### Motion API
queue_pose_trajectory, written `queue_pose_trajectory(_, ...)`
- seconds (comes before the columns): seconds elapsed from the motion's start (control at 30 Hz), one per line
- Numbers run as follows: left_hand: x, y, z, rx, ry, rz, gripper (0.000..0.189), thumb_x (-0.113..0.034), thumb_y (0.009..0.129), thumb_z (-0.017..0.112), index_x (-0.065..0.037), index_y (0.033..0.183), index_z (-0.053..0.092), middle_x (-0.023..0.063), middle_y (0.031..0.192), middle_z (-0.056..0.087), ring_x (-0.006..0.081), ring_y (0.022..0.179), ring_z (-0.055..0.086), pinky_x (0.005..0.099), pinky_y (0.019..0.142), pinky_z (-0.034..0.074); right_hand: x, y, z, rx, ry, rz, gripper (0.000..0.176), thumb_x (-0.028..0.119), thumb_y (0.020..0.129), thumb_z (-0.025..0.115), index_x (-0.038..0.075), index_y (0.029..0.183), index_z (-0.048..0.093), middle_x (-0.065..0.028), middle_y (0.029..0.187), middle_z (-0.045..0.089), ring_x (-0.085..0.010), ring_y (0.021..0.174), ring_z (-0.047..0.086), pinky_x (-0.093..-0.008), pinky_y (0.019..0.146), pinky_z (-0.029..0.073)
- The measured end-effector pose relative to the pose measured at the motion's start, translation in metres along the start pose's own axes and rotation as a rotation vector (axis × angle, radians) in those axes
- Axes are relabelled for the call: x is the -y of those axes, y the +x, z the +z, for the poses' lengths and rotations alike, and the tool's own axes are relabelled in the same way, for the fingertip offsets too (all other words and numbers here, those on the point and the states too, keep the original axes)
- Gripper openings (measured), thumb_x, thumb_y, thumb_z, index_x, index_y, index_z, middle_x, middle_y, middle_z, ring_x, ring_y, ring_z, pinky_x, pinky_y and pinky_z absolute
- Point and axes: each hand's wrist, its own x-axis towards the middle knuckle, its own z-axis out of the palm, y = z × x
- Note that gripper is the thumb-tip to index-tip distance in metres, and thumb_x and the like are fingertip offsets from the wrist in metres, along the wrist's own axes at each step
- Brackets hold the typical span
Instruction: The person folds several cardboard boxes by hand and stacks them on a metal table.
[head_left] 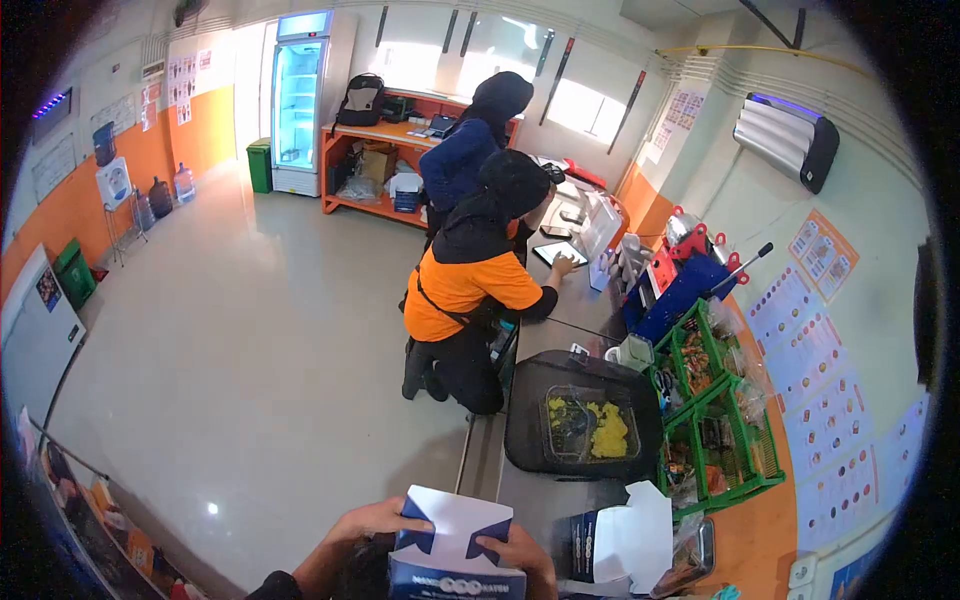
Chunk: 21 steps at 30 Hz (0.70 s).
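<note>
A navy-and-white paper takeaway box [456, 583] with white upper flaps is held between my two hands at the bottom of the view. My left hand [378, 520] pinches the box's left side, thumb on the front panel. My right hand [522, 553] grips the opposite side, its thumb also pressing the panel. To the right, another white takeaway box [632, 545] stands on the counter with its flaps raised. Beyond it, a black tray [530, 410] carries a clear container [567, 456] with yellow food in it.
Green baskets [745, 440] of packaged food line the wall side of the counter [530, 490]. A blue machine [665, 312] with a lever stands farther back. A person in an orange shirt [465, 285] leans over a tablet [560, 253]; another person in dark blue [455, 165] stands behind.
</note>
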Motion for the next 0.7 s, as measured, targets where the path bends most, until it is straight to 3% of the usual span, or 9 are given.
queue_pose_trajectory(0.13,-0.006,-0.007,0.006,-0.141,-0.190,-0.035,0.033,-0.025,0.087,0.065,0.002,0.104,0.063,0.0042,0.090,0.066,0.0126,0.084,0.060,0.0286,0.080,0.048,0.009,0.008,0.003,-0.047,-0.155,0.021,0.032,0.016,0.085,0.067,-0.002,0.110,0.058,-0.0056,0.095,0.066,-0.0126,0.086,0.060,-0.0284,0.077,0.048)
queue_pose_trajectory(0.27,-0.007,-0.008,0.010,-0.239,-0.336,0.067,0.027,-0.021,0.086,0.066,0.001,0.101,0.064,0.0040,0.091,0.066,0.0117,0.083,0.061,0.0280,0.077,0.049,0.006,0.012,0.006,-0.054,-0.118,-0.053,0.037,0.024,0.085,0.066,-0.001,0.111,0.059,-0.0070,0.093,0.066,-0.0147,0.087,0.060,-0.0312,0.079,0.047)
queue_pose_trajectory(0.37,-0.016,-0.009,0.006,-0.231,-0.365,0.063,0.025,-0.018,0.085,0.067,0.004,0.097,0.063,0.0052,0.082,0.065,0.0125,0.077,0.061,0.0269,0.072,0.050,0.011,0.011,0.004,0.080,-0.081,0.029,0.041,0.022,0.084,0.066,0.000,0.116,0.056,-0.0076,0.099,0.065,-0.0147,0.092,0.059,-0.0304,0.081,0.047)
queue_pose_trajectory(0.43,-0.030,-0.014,0.008,-0.192,-0.359,0.019,0.025,-0.018,0.085,0.066,0.004,0.097,0.063,0.0051,0.079,0.064,0.0134,0.075,0.061,0.0270,0.071,0.049,0.013,0.013,0.009,-0.135,0.221,-0.278,0.045,0.018,0.084,0.066,0.001,0.123,0.052,-0.0102,0.105,0.063,-0.0146,0.099,0.057,-0.0300,0.085,0.046)
queue_pose_trajectory(0.57,-0.009,-0.006,0.002,-0.084,-0.253,0.077,0.025,-0.019,0.086,0.065,0.002,0.099,0.063,0.0045,0.079,0.064,0.0139,0.074,0.060,0.0277,0.070,0.048,0.029,0.012,0.004,-0.271,0.256,-0.192,0.036,0.008,0.084,0.063,0.002,0.118,0.056,-0.0082,0.114,0.058,-0.0147,0.102,0.055,-0.0273,0.085,0.046)
queue_pose_trajectory(0.63,-0.008,-0.005,0.000,-0.158,-0.137,0.007,0.026,-0.021,0.086,0.065,0.000,0.100,0.063,0.0032,0.086,0.064,0.0126,0.079,0.058,0.0275,0.072,0.046,0.022,0.017,0.003,-0.234,-0.100,-0.249,0.037,0.008,0.084,0.062,0.004,0.120,0.057,-0.0076,0.112,0.060,-0.0133,0.100,0.056,-0.0272,0.083,0.047)
queue_pose_trajectory(0.7,-0.003,0.000,-0.007,-0.192,-0.217,0.081,0.027,-0.022,0.085,0.065,0.000,0.101,0.063,0.0031,0.090,0.064,0.0117,0.083,0.058,0.0270,0.074,0.046,0.022,0.018,0.007,-0.231,-0.106,-0.215,0.036,0.008,0.084,0.062,0.005,0.120,0.058,-0.0073,0.111,0.060,-0.0126,0.097,0.057,-0.0270,0.080,0.048)
